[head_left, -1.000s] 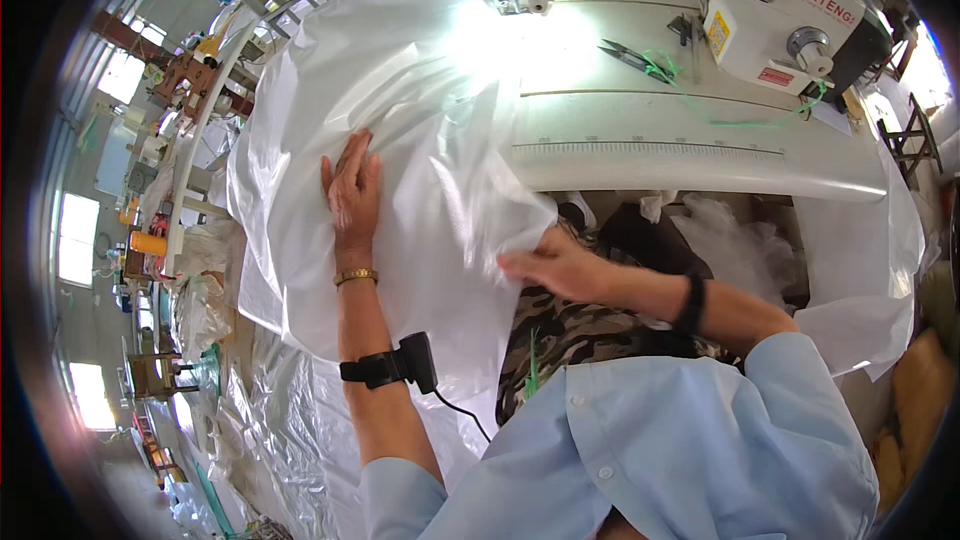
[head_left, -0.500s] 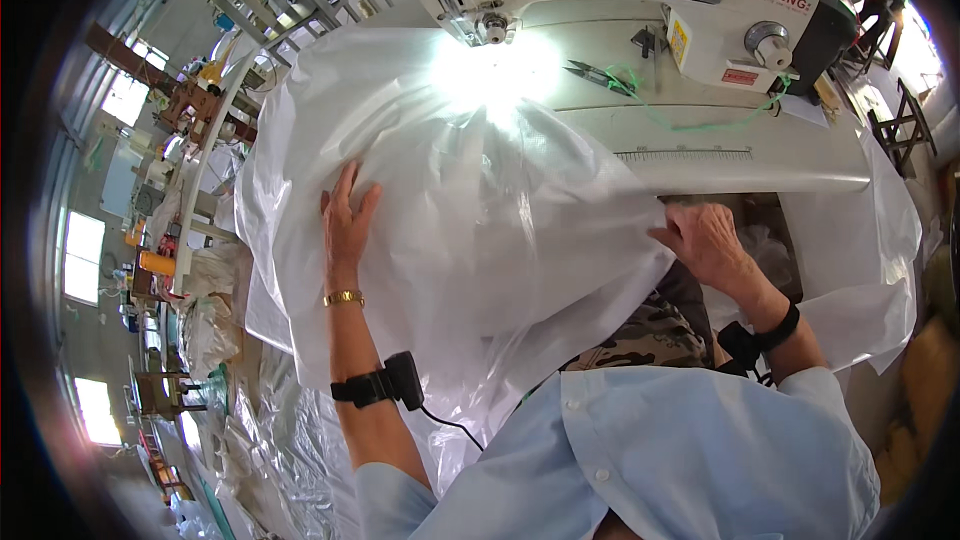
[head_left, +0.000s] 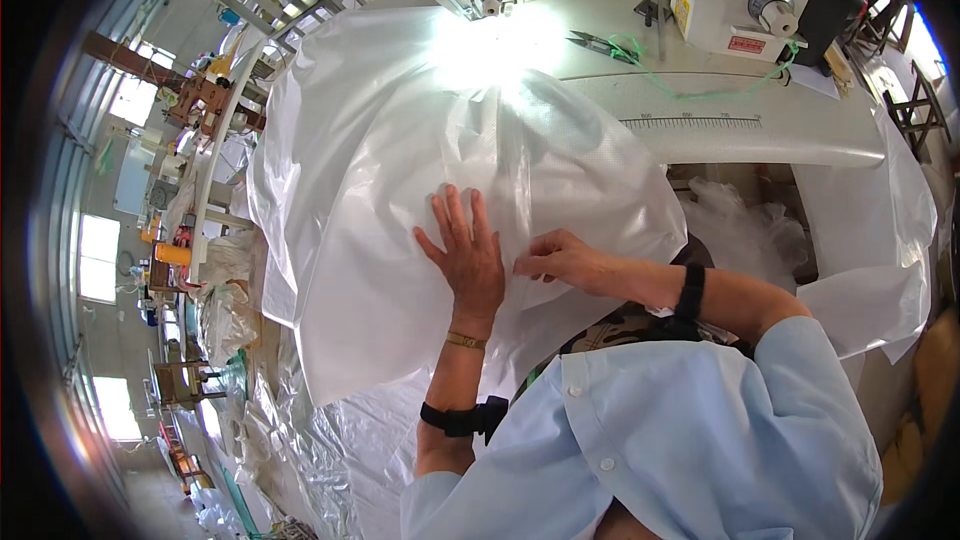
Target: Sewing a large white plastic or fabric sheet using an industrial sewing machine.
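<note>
A large white translucent plastic sheet (head_left: 390,210) spreads over the sewing table and hangs down toward my lap. Its far part gathers under the lit head of a sewing machine (head_left: 490,2), where glare hides the needle. My left hand (head_left: 468,255) lies on the sheet with fingers spread, left of a lengthwise fold. Just right of that fold, my right hand (head_left: 562,260) has thumb and fingers pinched on the sheet. A gold watch and a black strap circle my left arm; another black strap is on my right.
Black thread snips (head_left: 605,46) lie right of the machine head, near green thread (head_left: 690,93). A printed ruler scale (head_left: 690,122) runs along the table. Crumpled clear plastic (head_left: 745,225) sits in an opening at the right. More plastic sheeting (head_left: 350,450) lies below left.
My left hand has moved right across the sheet. My right hand has left the sheet's right edge and come in to the middle, beside the left hand. The view has shifted slightly.
</note>
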The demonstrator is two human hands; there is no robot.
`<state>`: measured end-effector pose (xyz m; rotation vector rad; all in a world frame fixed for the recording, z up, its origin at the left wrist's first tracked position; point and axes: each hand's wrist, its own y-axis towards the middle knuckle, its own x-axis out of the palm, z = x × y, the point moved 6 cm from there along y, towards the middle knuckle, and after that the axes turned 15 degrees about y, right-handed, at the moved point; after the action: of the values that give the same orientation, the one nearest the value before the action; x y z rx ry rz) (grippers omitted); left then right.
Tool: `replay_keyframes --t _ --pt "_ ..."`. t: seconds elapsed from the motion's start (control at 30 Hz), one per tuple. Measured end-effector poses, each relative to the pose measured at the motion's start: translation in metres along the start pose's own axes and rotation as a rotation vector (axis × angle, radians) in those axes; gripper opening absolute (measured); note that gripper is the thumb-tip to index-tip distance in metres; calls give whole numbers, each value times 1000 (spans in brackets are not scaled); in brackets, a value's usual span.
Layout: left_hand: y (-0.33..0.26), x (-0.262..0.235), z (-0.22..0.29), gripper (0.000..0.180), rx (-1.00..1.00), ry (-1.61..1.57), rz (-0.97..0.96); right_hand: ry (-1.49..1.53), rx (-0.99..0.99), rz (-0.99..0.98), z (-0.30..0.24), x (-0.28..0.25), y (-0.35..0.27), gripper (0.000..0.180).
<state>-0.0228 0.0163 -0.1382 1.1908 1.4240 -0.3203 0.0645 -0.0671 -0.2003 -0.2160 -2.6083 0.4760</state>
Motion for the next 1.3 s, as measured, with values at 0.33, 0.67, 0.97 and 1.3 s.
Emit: replay_keyframes --t 0.33,0.67,0.97,1.3 --pt "11 14 -50 72 -178 -324 85 365 -6 -310 -12 -9 -58 15" --pt "0 4 -64 61 -241 -356 101 526 -10 -423 -7 -8 -66 16" --pt "3 -102 -116 7 -140 -446 12 357 -1 -476 -26 18 -75 16" --pt "-17 -82 -39 18 -304 -1352 -555 250 -67 -561 -39 33 -92 28"
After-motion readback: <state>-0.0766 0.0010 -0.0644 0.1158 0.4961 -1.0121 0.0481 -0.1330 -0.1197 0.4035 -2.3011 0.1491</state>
